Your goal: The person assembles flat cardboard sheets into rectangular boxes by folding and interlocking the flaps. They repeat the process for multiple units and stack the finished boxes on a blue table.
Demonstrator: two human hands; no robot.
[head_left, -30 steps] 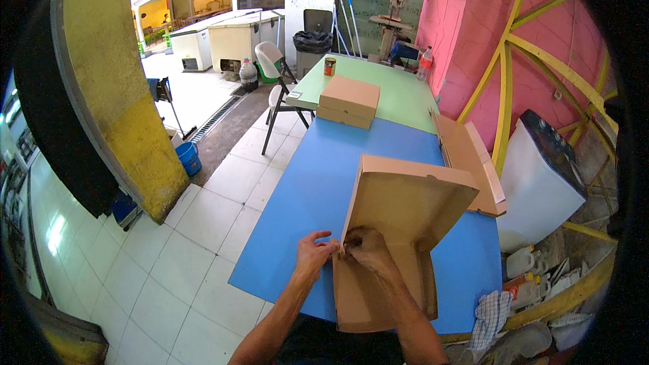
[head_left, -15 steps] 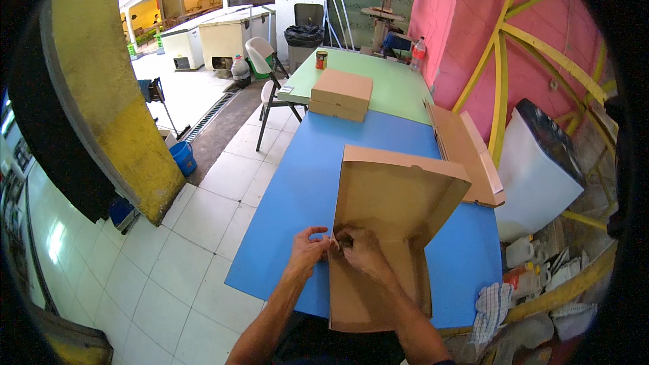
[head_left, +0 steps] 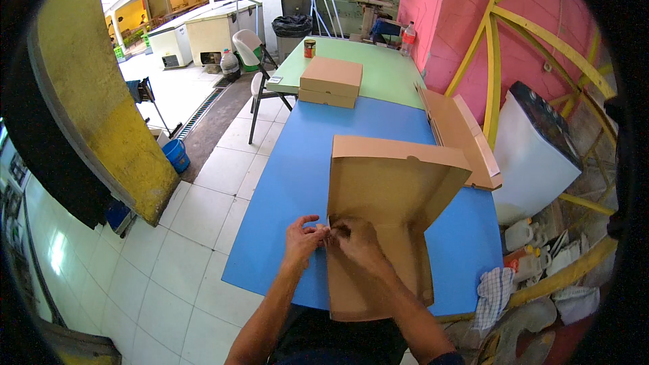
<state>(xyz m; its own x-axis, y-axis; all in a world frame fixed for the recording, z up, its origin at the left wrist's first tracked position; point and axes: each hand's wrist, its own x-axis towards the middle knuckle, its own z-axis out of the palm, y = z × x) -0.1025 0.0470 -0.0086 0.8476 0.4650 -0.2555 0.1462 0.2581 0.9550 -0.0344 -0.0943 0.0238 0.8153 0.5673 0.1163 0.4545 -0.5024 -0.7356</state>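
Note:
A brown cardboard box stands at the near edge of the blue table, its lid raised and its base lying toward me. At the left side, near the fold between lid and base, both hands meet. Outside the wall, my left hand pinches the cardboard edge with thumb and fingers, one finger lifted away. From inside the box, my right hand has its fingers curled and closed on the same side flap. The right fingertips are partly hidden in shadow, so the exact fold they grip is unclear.
Two closed cardboard boxes are stacked farther along the table, near a small can. Flat cardboard sheets lean along the right edge. A checked cloth hangs at the near right corner. A white folding chair stands far left.
The view has shifted slightly, moving the scene a little left and up. Both hands stay at the box's left corner, with the fingers changing only slightly.

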